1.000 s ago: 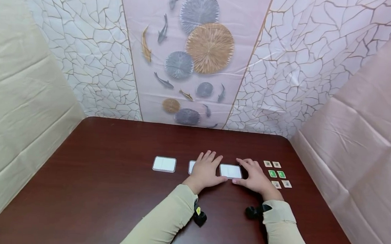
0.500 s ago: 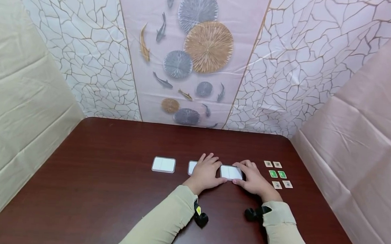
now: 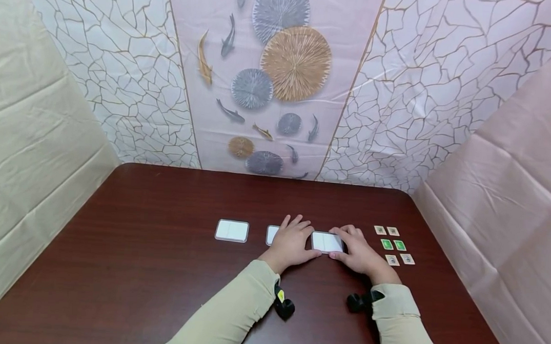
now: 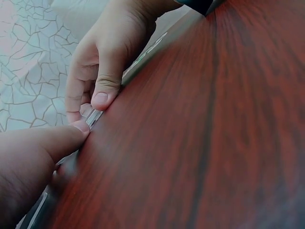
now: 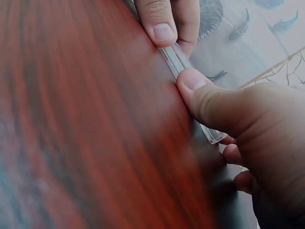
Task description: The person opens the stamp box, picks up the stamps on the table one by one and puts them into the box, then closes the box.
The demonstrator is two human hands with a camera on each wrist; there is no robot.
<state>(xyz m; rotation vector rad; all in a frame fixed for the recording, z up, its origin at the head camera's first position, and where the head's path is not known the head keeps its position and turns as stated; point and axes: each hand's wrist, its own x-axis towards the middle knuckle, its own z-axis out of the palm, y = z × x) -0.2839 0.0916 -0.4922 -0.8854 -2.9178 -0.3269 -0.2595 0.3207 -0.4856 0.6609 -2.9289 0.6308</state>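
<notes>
A flat white rectangular case with clear edges point(image 3: 327, 242) lies on the table between both hands. My right hand point(image 3: 362, 251) holds its right end, thumb at the near edge and fingers at the far edge. At the left end, my left hand point(image 3: 291, 244) has its thumb at the near corner and its fingers toward the far corner. The right wrist view shows both thumbs against the transparent side of the case point(image 5: 174, 60). Under the left hand, a second white case point(image 3: 271, 235) is partly covered.
Another white case point(image 3: 232, 230) lies farther left on the dark red-brown table point(image 3: 160, 269). To the right, several small square pieces are set in pairs, among them a green piece point(image 3: 386, 244) and a pale piece point(image 3: 392, 260). Patterned fabric point(image 3: 258, 135) hangs behind the table.
My right thumb and fingers have closed in on the right end of the case. The left hand has stayed almost still.
</notes>
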